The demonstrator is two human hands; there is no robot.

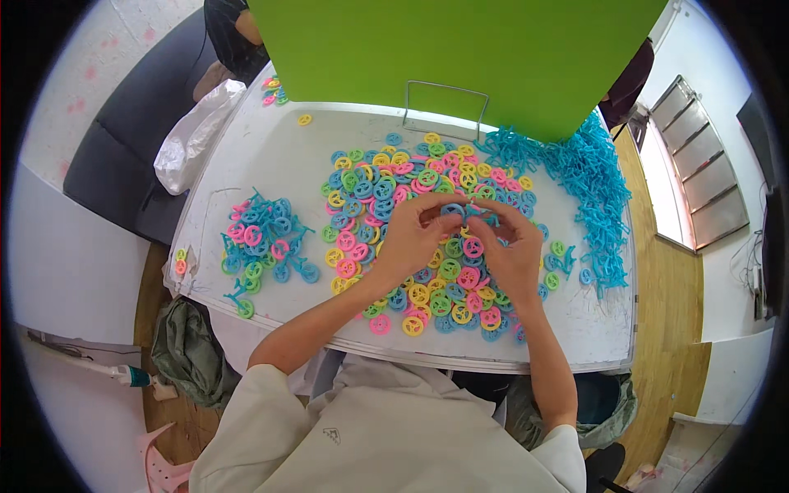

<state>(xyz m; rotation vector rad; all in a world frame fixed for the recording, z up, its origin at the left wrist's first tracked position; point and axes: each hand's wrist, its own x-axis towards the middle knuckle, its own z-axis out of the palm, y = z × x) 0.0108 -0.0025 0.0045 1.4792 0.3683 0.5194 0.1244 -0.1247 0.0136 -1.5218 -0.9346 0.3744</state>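
Over the middle of the table, both of my hands are brought together at the fingertips. My left hand (pixel 411 238) pinches a small blue plastic wheel (pixel 451 210) between thumb and fingers. Close against it, my right hand (pixel 514 251) has its fingers curled round a blue plastic stem piece (pixel 488 218), partly hidden by the fingers. Beneath both hands spreads a wide heap of small spoked plastic wheels (pixel 419 294) in pink, yellow, green and blue.
Blue branched stems (pixel 596 181) are piled along the table's right side. At the left lies a pile of wheels joined to blue stems (pixel 261 238). A green board (pixel 460 57) stands at the back behind a wire frame (pixel 448 84). A white bag (pixel 193 140) hangs at the left edge.
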